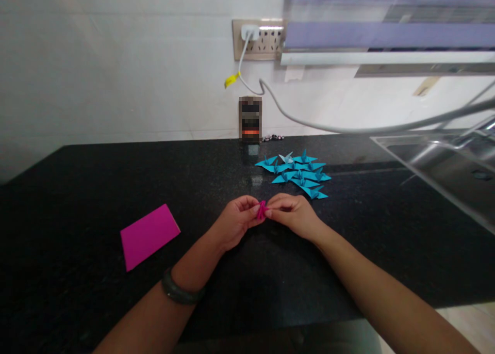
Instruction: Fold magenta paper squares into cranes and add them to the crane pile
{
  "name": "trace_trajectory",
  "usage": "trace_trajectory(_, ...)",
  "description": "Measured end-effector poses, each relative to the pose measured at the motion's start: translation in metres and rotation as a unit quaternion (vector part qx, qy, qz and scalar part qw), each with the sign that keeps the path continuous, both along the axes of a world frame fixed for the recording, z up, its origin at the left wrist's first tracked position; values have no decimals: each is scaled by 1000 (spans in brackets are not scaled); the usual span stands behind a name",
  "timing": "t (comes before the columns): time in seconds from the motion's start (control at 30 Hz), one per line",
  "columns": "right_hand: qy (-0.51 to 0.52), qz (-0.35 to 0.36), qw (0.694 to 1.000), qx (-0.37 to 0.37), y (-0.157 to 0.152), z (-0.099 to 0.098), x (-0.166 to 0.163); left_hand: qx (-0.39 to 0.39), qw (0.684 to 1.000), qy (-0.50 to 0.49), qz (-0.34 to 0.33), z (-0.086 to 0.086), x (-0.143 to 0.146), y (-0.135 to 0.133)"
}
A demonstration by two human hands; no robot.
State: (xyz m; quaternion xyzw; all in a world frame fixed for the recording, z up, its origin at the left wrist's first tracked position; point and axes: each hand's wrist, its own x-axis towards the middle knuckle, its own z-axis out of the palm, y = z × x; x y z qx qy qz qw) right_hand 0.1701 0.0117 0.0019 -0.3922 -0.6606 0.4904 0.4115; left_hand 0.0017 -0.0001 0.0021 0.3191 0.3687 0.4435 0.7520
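Note:
A small folded piece of pink origami paper (261, 210) is pinched between both hands above the black countertop. My left hand (237, 221) grips its left side with thumb and fingers closed. From the other side, my right hand (293, 215) pinches its right edge. The fingers partly cover the paper, so its full shape is hidden. Just beyond my right hand lies a group of several blue origami cranes (299, 174), with one paler crane (286, 158) among them. To the left of my left arm rests a flat stack of pink paper (150, 237).
A dark upright object, blurred out (250, 119), leans on the wall, with a beaded string (273, 137) beside it. A white cable (328, 128) runs from the wall socket (259, 39) across to the right. A metal sink (460, 173) is set into the countertop (96, 183) at right.

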Motion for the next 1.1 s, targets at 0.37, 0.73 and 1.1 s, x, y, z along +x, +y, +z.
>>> trace_trajectory(0.37,-98,-37,969,225,-7,2,-4,23,997,58,41,-4,0,3)
trace_trajectory(0.73,-105,-90,971,197,-6,2,-4,35,997,36,56,1,2,2)
trace_trajectory(1.1,-23,-114,992,38,-4,-5,-5,38,996,51,55,-2,2,2)
